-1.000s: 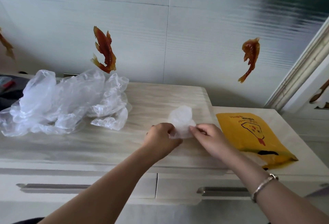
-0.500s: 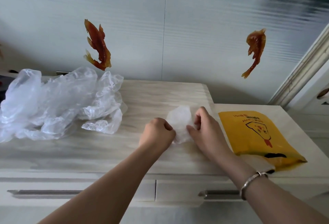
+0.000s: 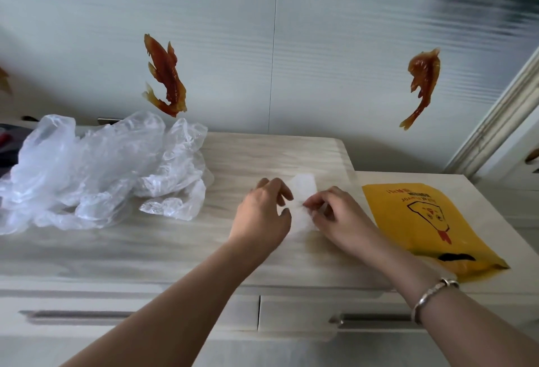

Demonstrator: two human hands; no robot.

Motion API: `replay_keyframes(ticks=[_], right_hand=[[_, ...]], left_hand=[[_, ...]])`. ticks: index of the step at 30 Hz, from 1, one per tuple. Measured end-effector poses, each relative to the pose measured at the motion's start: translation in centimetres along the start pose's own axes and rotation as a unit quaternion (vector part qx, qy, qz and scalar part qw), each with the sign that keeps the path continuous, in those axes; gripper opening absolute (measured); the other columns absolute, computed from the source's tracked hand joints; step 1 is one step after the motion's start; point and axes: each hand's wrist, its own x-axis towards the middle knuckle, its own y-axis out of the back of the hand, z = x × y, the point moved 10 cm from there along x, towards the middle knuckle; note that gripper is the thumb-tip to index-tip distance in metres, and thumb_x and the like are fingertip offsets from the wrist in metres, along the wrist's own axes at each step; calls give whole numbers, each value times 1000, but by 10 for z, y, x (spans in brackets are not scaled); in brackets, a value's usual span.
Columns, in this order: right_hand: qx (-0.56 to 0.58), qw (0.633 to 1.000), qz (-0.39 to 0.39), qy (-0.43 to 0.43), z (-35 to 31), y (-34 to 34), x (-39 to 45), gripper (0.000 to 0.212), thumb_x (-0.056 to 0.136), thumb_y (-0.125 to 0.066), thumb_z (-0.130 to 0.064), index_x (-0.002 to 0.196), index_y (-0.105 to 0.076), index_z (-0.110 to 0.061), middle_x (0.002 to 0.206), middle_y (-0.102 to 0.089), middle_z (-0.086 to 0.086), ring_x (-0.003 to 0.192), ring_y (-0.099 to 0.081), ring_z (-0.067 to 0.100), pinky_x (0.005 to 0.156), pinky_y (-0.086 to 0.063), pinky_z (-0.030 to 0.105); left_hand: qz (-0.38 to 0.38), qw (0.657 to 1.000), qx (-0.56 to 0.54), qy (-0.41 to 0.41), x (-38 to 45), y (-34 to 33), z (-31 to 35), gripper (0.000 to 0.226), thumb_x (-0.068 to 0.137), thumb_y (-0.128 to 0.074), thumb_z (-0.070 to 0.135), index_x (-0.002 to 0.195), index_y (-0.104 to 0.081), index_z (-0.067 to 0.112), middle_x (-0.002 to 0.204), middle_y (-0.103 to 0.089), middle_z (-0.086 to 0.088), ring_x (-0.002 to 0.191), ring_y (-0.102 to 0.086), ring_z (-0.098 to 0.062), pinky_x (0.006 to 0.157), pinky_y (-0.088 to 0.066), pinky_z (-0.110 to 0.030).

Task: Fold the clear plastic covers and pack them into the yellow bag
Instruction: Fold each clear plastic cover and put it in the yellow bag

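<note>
Both hands shifted apart, fingers (image 3: 313,202) pinching folded cover (image 3: 302,191) beside yellow bag (image 3: 414,221).

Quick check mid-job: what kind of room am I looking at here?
Probably a home room, not a workshop: a pale wood-grain cabinet top with drawer handles, fish decorations on a panelled wall, and a door frame at right.

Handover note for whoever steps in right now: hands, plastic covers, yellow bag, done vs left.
Left hand: fingers curled on the left edge of the small folded cover.
Right hand: pinching its right edge.
The cover lies on the cabinet top, mid-fold.
Pile of unfolded covers: far left.
Yellow bag: flat on the right, beside the right hand.
Done: one cover nearly folded.
Left: bag it, then fold and pack the pile.
</note>
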Motion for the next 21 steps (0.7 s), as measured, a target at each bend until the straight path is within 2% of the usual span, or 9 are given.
replay_keyframes(ticks=[2,4,7,10,14,16,18,19,21], right_hand=[[-33,998,-60,-9,-1,-4,-3,30,89,-56,-26,119,-58,-31,109,-45,-18,112,-40,7,100,-37,28],[-114,989,-99,6,-5,-6,-7,47,84,-57,-28,131,-50,-30,120,-40,-15,121,-32,10,106,-31,31],[-201,974,-98,41,-11,-8,-11,61,80,-57,-32,139,-40,-29,128,-32,-11,123,-25,13,109,-25,31],[-233,968,-52,79,-16,-6,-11,55,83,-55,-30,136,-44,-26,126,-31,-10,120,-26,14,104,-26,29],[-232,966,3,110,-21,0,-6,35,86,-57,-24,121,-60,-22,116,-46,-10,110,-36,15,88,-32,27],[-188,978,12,87,-16,1,-2,22,86,-57,-23,107,-66,-21,104,-54,-9,103,-41,16,84,-35,28],[-106,993,12,47,-9,3,2,13,87,-57,-25,91,-68,-19,90,-58,-9,96,-43,16,82,-39,32],[-61,998,11,25,-6,4,3,13,87,-58,-27,85,-67,-17,84,-58,-8,93,-44,16,80,-40,33],[26,999,14,-16,4,4,5,21,87,-61,-31,76,-64,-14,77,-59,-3,84,-50,15,70,-41,27]], left_hand=[[-30,998,29,-35,-1,-5,7,46,73,-47,-5,105,-64,23,102,-59,9,95,-51,-19,86,-43,-31],[-65,995,68,-32,-3,-11,5,60,69,-42,-8,115,-62,25,112,-58,11,103,-47,-19,89,-37,-28],[-104,990,94,-20,-8,-18,3,64,69,-45,-4,124,-58,27,121,-54,10,110,-41,-20,93,-32,-26],[-127,988,91,-6,-7,-22,0,63,71,-49,1,128,-54,30,125,-49,11,113,-37,-20,91,-28,-24],[-129,986,109,-10,-8,-22,3,55,75,-59,17,126,-54,34,120,-48,12,110,-35,-18,87,-25,-24],[-114,989,98,-1,-7,-21,0,41,77,-61,24,117,-59,33,112,-54,10,106,-40,-20,84,-29,-27],[-87,994,60,6,-4,-16,-1,9,83,-59,25,89,-65,27,88,-59,4,95,-50,-26,77,-36,-30],[-80,996,34,16,-2,-15,-5,15,86,-58,25,71,-59,24,71,-55,3,84,-53,-28,70,-36,-31],[-95,994,-6,56,0,-15,-14,38,90,-56,25,56,-42,17,54,-39,4,59,-43,-23,54,-30,-28]])
